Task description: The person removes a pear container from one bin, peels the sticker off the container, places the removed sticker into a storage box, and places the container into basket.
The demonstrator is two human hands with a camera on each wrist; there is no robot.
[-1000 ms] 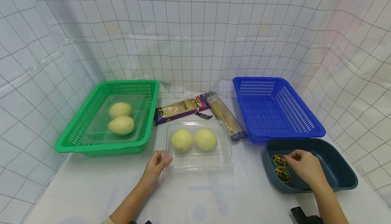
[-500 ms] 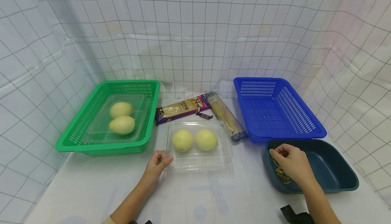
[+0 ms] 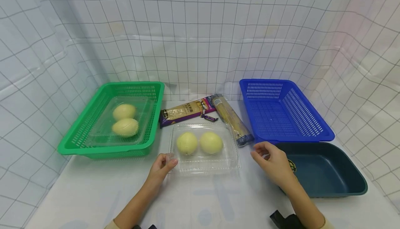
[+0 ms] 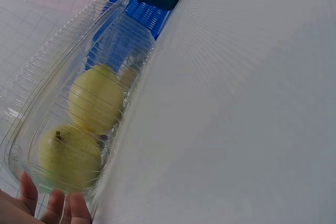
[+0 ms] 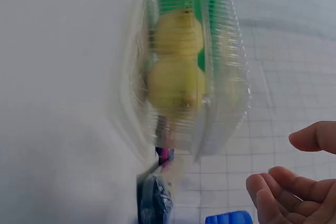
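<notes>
My left hand [image 3: 161, 169] grips the near left corner of a clear plastic clamshell box [image 3: 204, 164], thumb on top. Inside the box sit two round, pale yellow-green fruits [image 3: 211, 142]; its lid is down over them. My right hand [image 3: 272, 162] hovers between the box and the dark teal basin [image 3: 331, 149]. In the right wrist view its thumb [image 5: 310, 137] and fingers [image 5: 286, 192] are apart, with nothing visible between them. Part of a round black-and-gold sticker [image 3: 292, 165] shows on the basin's inner left side; the right hand and forearm hide the rest.
A green basket [image 3: 70, 150] at left holds another clear box [image 3: 103, 132] with two similar fruits. Behind the middle lie a purple-gold noodle packet [image 3: 184, 111], a long noodle packet [image 3: 232, 120] and a small purple wrapped piece [image 3: 209, 118]. A blue basket [image 3: 268, 114] stands at back right.
My right hand has moved left, from over the stickers in the teal basin to beyond its left rim. The left hand and the box have stayed in place.
</notes>
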